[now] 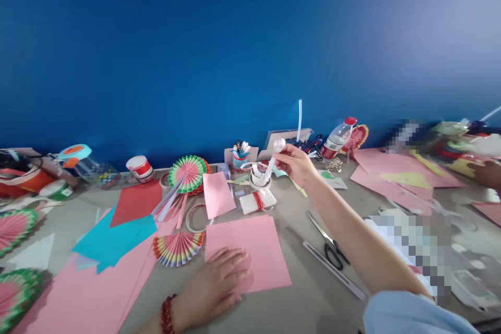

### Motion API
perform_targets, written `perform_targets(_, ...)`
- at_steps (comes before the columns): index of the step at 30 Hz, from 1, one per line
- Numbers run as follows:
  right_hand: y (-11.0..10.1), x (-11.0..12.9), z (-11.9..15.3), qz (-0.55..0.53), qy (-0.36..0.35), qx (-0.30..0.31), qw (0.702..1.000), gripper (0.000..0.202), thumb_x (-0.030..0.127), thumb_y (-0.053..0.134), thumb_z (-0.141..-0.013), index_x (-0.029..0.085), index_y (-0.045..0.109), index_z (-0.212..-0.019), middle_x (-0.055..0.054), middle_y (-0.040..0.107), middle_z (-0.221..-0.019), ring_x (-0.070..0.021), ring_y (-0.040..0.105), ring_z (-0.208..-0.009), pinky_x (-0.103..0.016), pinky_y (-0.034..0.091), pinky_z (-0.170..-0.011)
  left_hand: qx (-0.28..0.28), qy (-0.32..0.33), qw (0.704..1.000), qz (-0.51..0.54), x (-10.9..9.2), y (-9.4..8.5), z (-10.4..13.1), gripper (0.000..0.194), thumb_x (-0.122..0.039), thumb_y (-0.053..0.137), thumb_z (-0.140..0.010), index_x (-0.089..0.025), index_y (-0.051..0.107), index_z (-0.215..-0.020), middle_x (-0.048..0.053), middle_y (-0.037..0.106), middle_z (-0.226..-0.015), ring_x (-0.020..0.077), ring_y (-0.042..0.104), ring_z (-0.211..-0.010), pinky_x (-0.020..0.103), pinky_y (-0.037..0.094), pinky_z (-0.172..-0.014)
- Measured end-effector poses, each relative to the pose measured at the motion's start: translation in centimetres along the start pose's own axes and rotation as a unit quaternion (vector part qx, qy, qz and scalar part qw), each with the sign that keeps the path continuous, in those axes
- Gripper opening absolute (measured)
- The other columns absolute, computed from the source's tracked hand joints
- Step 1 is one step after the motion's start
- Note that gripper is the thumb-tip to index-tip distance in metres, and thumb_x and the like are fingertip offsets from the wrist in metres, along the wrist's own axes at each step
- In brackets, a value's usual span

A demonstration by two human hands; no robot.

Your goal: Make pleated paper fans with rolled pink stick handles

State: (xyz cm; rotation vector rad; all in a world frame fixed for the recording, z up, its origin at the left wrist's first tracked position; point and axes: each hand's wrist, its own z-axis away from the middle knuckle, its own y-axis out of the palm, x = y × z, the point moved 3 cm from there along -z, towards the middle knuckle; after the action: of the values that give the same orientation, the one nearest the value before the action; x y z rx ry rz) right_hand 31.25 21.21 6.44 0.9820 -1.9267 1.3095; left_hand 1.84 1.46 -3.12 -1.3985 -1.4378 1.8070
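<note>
My left hand [221,284] lies flat with fingers spread on a pink sheet of paper [258,240]. Pinched in my right hand [295,167] is a white plastic spoon [270,167], tilted, its lower end at the mouth of a small white container [260,181]. Whether that end touches what is inside cannot be made out. Just in front of the container is a white bundle tied with red string [257,200]. Scissors with black handles [332,255] and a long slim cutter knife [332,270] rest below my right forearm.
Left of my hands are a folded paper fan [178,248], a round paper rosette [187,175] and blue sheets [113,244]. A clear bottle with red cap [340,138] stands by the blue wall [235,52]. Another person's hand [487,175] is at the far right.
</note>
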Motion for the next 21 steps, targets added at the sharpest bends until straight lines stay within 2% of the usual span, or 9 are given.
perform_targets(4,3.4,-0.7,0.6,0.018,-0.024,-0.048,0.998,0.026,0.047,0.055,-0.087,0.021,0.055,-0.086,-0.002,0.062,-0.070,-0.0178,0.060,-0.060,-0.032,0.051,-0.059,-0.002,0.005,1.000,-0.004,-0.1,-0.1,0.1,0.045,-0.032,0.054,-0.097,-0.025,0.045,-0.141,0.006,0.039,-0.158,0.0245,0.032,-0.148,0.046,0.024,-0.124)
perform_targets(7,4.4,-1.5,2.6,0.085,-0.068,-0.040,0.993,0.014,0.032,0.054,-0.087,0.021,0.059,-0.079,-0.006,0.065,-0.078,-0.0226,0.061,-0.078,-0.037,0.050,-0.076,-0.018,0.010,1.000,-0.013,-0.1,-0.2,0.1,0.045,-0.030,0.055,-0.096,-0.024,0.047,-0.139,0.007,0.041,-0.157,0.0249,0.035,-0.146,0.046,0.025,-0.124)
perform_targets(9,4.6,-1.6,3.7,0.136,-0.099,0.001,0.986,0.014,0.026,0.053,-0.086,0.021,0.063,-0.078,-0.009,0.069,-0.086,-0.0246,0.061,-0.089,-0.037,0.047,-0.086,-0.023,0.010,1.000,-0.014,-0.1,-0.2,0.1,0.045,-0.028,0.056,-0.095,-0.024,0.047,-0.139,0.007,0.042,-0.157,0.0249,0.036,-0.146,0.046,0.025,-0.124)
perform_targets(11,4.4,-1.4,4.1,0.191,-0.109,0.040,0.975,0.016,0.023,0.052,-0.088,0.020,0.067,-0.084,-0.010,0.071,-0.092,-0.0253,0.061,-0.093,-0.036,0.045,-0.088,-0.024,0.009,1.000,-0.011,-0.1,-0.3,0.1,0.043,-0.028,0.056,-0.095,-0.024,0.048,-0.138,0.007,0.043,-0.156,0.0250,0.037,-0.145,0.046,0.026,-0.123)
perform_targets(15,4.2,-0.7,2.9,0.303,-0.077,0.101,0.945,0.022,0.022,0.052,-0.088,0.018,0.070,-0.101,-0.012,0.071,-0.091,-0.0267,0.063,-0.087,-0.032,0.042,-0.075,-0.014,0.007,1.000,0.001,-0.2,-0.5,0.0,0.042,-0.031,0.055,-0.096,-0.023,0.048,-0.137,0.008,0.043,-0.156,0.0255,0.035,-0.146,0.047,0.025,-0.123)
perform_targets(18,4.1,0.0,1.4,0.362,-0.063,0.174,0.913,0.021,0.019,0.054,-0.086,0.019,0.072,-0.095,-0.012,0.072,-0.089,-0.0265,0.065,-0.085,-0.030,0.039,-0.069,-0.019,0.011,1.000,0.012,-0.2,-0.6,-0.1,0.044,-0.031,0.055,-0.095,-0.024,0.047,-0.138,0.007,0.043,-0.156,0.0257,0.036,-0.146,0.047,0.027,-0.123)
perform_targets(21,3.7,0.8,-0.1,0.381,-0.077,0.281,0.877,0.021,0.018,0.054,-0.085,0.021,0.074,-0.089,-0.007,0.075,-0.095,-0.0234,0.066,-0.089,-0.027,0.039,-0.069,-0.030,0.017,0.999,0.015,-0.2,-0.7,-0.1,0.046,-0.031,0.055,-0.095,-0.025,0.046,-0.140,0.007,0.042,-0.156,0.0263,0.036,-0.145,0.047,0.028,-0.122)
